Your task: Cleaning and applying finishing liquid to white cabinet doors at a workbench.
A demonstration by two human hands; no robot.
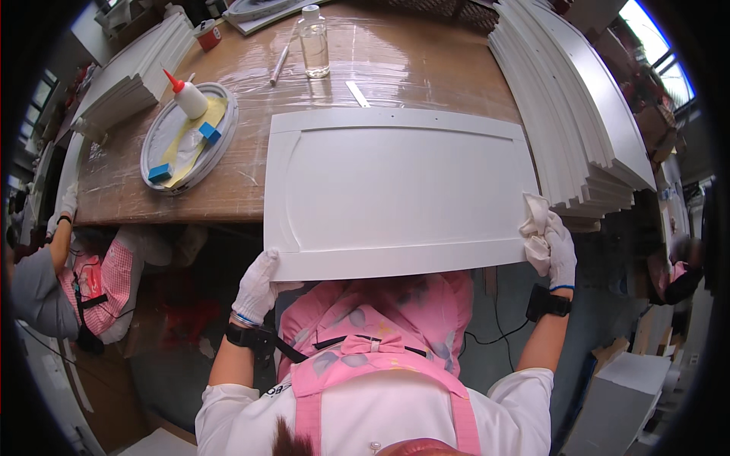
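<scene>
A white cabinet door panel (pixel 403 186) with a recessed middle lies before me, partly on the table and partly over my lap. My left hand (pixel 257 287), in a white knit glove, grips the panel's near left corner, with its thumb side at the edge. At the right edge, my gloved right hand (pixel 560 251) is closed on a crumpled white cloth (pixel 536 232) and presses it against the panel's side. Both wrists wear black bands.
The film-covered table (pixel 403 53) bears a round lid (pixel 228 114) with a red-tipped glue bottle (pixel 188 97) and blue blocks (pixel 210 133). Beyond stand a clear bottle (pixel 314 45) and a pen (pixel 280 64). White panels are stacked right (pixel 566 99) and left (pixel 141 64). A co-worker (pixel 57 281) sits left.
</scene>
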